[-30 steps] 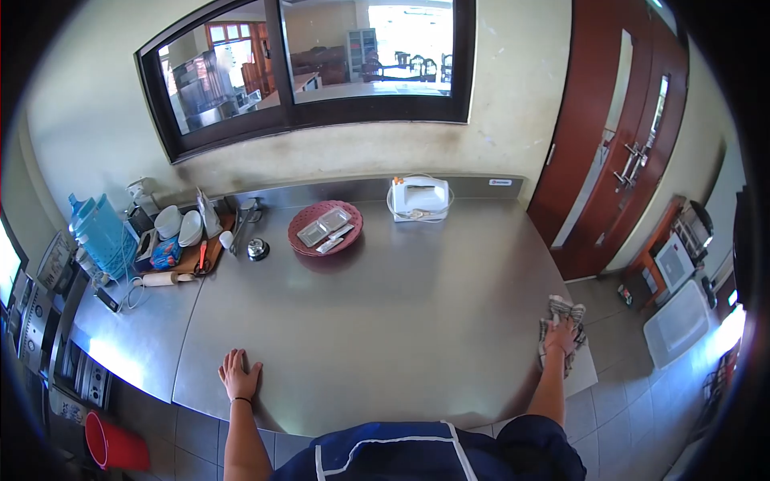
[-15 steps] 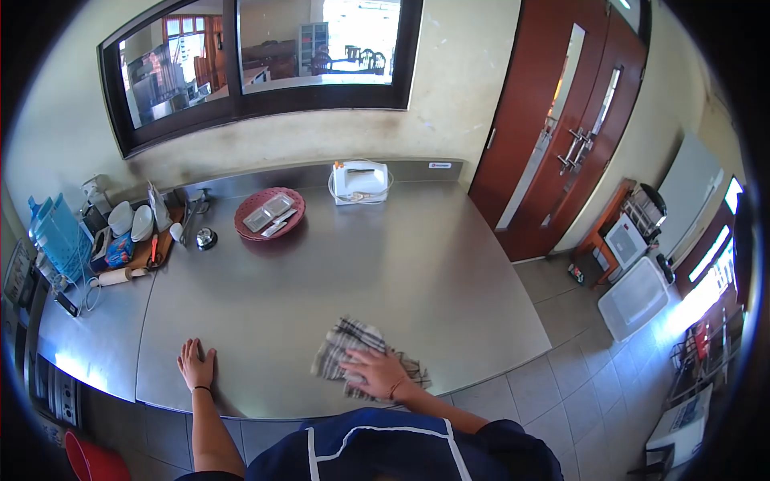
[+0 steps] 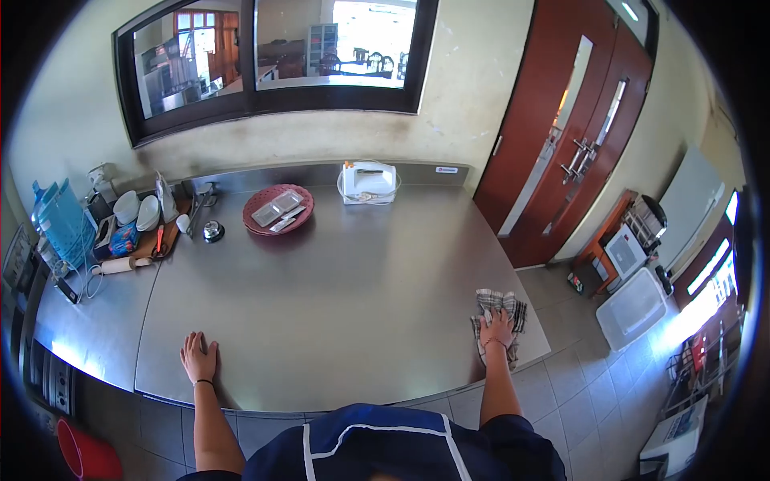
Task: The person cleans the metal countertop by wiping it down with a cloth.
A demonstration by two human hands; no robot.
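A checked cloth (image 3: 513,302), white, grey and black, lies bunched on the steel table (image 3: 345,321) by its right edge. My right hand (image 3: 496,329) presses down on the cloth, fingers over its folds, arm stretched forward. Well to the left, my left hand (image 3: 198,358) rests flat on the bare metal near the front edge, with its fingers apart and nothing in it.
At the back stand a pink basket (image 3: 255,228) with clear packs, a white hand mixer (image 3: 369,183) and a service bell (image 3: 213,231). A rolling pin (image 3: 118,266), white bowls and a blue rack (image 3: 64,220) crowd the left. A red bucket (image 3: 88,453) is below.
My right hand has slid the cloth from the front middle of the table to its right edge. The left hand stays in place, and the view has shifted slightly.
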